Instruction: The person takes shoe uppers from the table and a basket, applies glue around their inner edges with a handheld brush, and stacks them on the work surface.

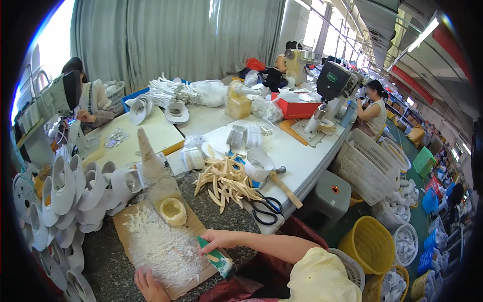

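My right hand (217, 240) is closed round a green-handled brush (219, 260), its whitish end pointing down at the right edge of a cardboard sheet (123, 224). White, crusty flat material (163, 246) covers most of that sheet. My left hand (149, 286) lies at the sheet's lower left edge with its fingers apart, holding nothing. At the sheet's top stands a pale, glue-crusted round pot (172, 211). A crusted bottle with a tapered spout (147, 153) stands behind it.
White shoe uppers (63, 183) are stacked at the left. Beige curved strips (229, 181), black-handled scissors (266, 209) and a hammer (287, 189) lie on the table. A sewing machine (337, 83), a grey stool (329, 196) and a yellow basket (370, 244) are at the right. Other people sit nearby.
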Motion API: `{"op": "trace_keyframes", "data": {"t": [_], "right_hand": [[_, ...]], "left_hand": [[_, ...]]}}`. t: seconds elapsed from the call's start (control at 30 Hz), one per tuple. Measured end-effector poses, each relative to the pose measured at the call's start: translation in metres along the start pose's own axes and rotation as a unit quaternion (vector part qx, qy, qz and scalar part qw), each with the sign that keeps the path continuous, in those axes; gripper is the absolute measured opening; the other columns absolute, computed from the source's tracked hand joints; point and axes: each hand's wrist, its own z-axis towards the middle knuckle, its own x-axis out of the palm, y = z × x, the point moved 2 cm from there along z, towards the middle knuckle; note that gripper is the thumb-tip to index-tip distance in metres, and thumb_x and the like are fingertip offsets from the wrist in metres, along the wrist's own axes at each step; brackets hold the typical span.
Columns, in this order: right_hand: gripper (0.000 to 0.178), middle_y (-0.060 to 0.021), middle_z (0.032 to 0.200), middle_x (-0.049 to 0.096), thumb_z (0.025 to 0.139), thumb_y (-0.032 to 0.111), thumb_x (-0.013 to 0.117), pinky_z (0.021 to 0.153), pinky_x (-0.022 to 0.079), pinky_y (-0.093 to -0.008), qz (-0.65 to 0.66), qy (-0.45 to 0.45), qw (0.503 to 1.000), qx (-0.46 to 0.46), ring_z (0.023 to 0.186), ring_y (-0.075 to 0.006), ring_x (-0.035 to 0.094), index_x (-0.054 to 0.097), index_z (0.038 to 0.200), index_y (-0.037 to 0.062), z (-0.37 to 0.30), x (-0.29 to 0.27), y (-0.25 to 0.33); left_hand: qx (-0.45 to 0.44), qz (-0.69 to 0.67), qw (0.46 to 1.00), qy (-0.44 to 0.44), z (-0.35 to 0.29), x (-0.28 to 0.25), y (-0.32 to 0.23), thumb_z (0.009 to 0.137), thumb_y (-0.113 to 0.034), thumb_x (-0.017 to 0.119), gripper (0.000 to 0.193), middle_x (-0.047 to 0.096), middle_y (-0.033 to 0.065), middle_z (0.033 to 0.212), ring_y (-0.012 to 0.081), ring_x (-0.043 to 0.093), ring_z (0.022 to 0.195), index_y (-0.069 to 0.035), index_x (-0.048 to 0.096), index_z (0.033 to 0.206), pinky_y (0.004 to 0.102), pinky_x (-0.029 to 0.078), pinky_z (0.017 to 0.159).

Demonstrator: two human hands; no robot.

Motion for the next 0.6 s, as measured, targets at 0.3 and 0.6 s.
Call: {"op": "trace_keyframes", "data": {"t": [0.3,0.6], "right_hand": [[0.019,-0.0050,0.072,0.055,0.087,0.018,0.051,0.072,0.049,-0.0305,0.383,-0.154,0.894,-0.172,0.065,-0.0150,0.058,0.053,0.093,0.0004,-0.027,0.016,-0.005],[0.020,-0.0079,0.086,0.057,0.086,0.016,0.054,0.087,0.046,-0.0360,0.385,-0.138,0.879,-0.246,0.091,-0.0232,0.061,0.051,0.096,-0.0008,-0.012,0.034,-0.057]], "left_hand": [[0.232,-0.110,0.966,0.004,0.011,-0.023,-0.033,0.084,-0.018,0.052,0.044,0.041,0.0195,0.128,0.0373,0.040,0.116,-0.003,0.042,0.124,0.0494,0.033,0.093],[0.269,-0.174,0.933,0.164,0.028,-0.012,-0.048,0.083,-0.009,0.052,0.037,0.041,0.0230,0.126,0.0395,0.041,0.114,-0.001,0.049,0.118,0.0422,0.036,0.092]]}}
